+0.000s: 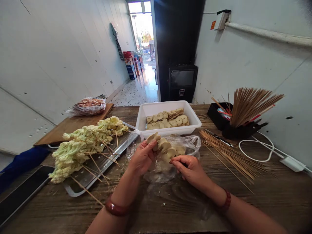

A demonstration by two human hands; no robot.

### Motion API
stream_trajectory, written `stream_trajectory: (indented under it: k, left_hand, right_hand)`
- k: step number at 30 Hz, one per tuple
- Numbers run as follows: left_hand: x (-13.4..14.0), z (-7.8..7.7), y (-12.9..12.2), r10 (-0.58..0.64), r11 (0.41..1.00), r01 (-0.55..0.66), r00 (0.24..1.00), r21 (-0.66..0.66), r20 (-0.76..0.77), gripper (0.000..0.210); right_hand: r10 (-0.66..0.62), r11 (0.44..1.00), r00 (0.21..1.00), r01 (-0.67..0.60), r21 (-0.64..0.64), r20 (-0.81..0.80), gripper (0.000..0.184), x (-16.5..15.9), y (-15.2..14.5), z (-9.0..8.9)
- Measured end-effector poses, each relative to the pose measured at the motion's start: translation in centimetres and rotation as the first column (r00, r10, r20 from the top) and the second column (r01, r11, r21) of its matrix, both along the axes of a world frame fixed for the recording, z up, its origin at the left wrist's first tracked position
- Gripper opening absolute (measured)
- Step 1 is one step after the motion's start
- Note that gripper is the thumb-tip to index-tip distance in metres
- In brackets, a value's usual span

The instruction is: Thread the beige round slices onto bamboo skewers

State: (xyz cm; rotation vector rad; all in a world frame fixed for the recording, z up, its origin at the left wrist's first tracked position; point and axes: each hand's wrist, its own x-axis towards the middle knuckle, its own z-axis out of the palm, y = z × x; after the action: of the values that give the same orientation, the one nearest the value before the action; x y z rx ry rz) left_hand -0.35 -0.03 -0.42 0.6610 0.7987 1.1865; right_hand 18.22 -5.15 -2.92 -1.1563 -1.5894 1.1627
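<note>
My left hand (144,155) is closed on a skewer of round, pale slices (167,151), thumb on top. At the near right end of the slices, the fingertips of my right hand (189,167) pinch the skewer, most of which is hidden. Under both hands lies a clear plastic bag (192,143) with more pale slices showing through. Just behind it stands a white tub (168,131) containing several finished skewers of similar slices (168,121).
Skewered cauliflower (80,148) is heaped on a metal tray (114,156) at left. A wooden board (52,130) bears a bagged food bundle (89,105). Loose bamboo sticks (231,156) lie at right, near a black holder (240,131) of upright sticks (251,104) and a white cable (268,143).
</note>
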Motion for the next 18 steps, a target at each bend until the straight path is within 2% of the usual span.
stream_trajectory:
  k: [3,6,11,18]
  left_hand:
    - [-0.24,0.02,0.07,0.05,0.999,-0.051,0.998,-0.007,-0.038,0.03]
    - [-0.42,0.19,0.15,0.101,0.995,-0.101,0.994,-0.001,-0.048,0.032]
    - [-0.33,0.39,0.04,0.05,0.999,-0.051,0.999,0.009,0.005,0.029]
    - [-0.45,0.57,0.13,0.055,0.998,-0.055,0.998,-0.007,0.007,0.025]
  right_hand:
    - [0.02,0.998,1.0,-0.021,-0.054,-0.024,0.037,0.05,-0.04,-0.09]
    - [0.012,0.999,1.0,-0.012,-0.041,-0.003,0.036,0.1,-0.03,-0.18]
    - [-0.032,0.999,0.999,0.032,-0.004,0.005,0.036,0.13,0.03,-0.4]
    - [-0.026,1.0,1.0,0.025,0.017,0.018,0.035,0.13,-0.12,-0.43]
